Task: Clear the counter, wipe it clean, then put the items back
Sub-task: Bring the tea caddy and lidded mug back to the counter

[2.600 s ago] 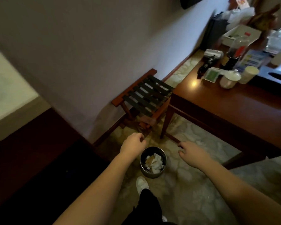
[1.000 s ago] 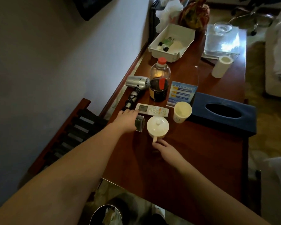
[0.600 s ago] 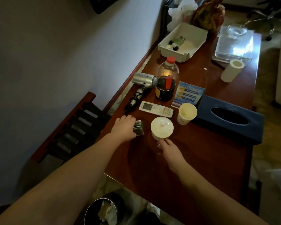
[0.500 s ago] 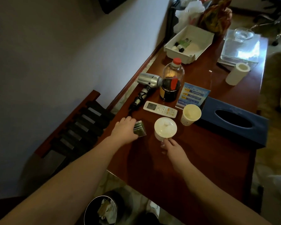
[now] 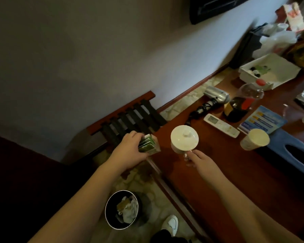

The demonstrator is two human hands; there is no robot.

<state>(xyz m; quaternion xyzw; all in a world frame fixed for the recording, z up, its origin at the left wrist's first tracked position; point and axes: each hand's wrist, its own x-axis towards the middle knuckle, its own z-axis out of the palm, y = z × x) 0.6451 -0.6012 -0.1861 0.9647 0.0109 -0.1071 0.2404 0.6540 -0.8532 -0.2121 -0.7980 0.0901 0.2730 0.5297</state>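
My left hand (image 5: 128, 151) grips a small clear holder of green tea packets (image 5: 148, 145) at the left end of the dark wooden counter (image 5: 244, 172), over its edge. My right hand (image 5: 201, 159) holds the handle of a white lidded cup (image 5: 184, 140), which is lifted a little above the counter. Further along the counter lie a white remote (image 5: 221, 125), a silver hair dryer (image 5: 216, 98), a dark-liquid bottle with a red cap (image 5: 242, 104), a blue card (image 5: 262, 121) and a paper cup (image 5: 254, 142).
A blue tissue box (image 5: 291, 153) sits at the right. A white tray with small bottles (image 5: 270, 71) stands at the back. Left of the counter is a slatted luggage rack (image 5: 132, 118). A round bin with rubbish (image 5: 123, 209) stands on the floor by my shoe (image 5: 170, 224).
Both hands have drawn leftward with their loads: the tea packet holder now sits at the counter's left edge, and the lidded cup has left the spot beside the paper cup.
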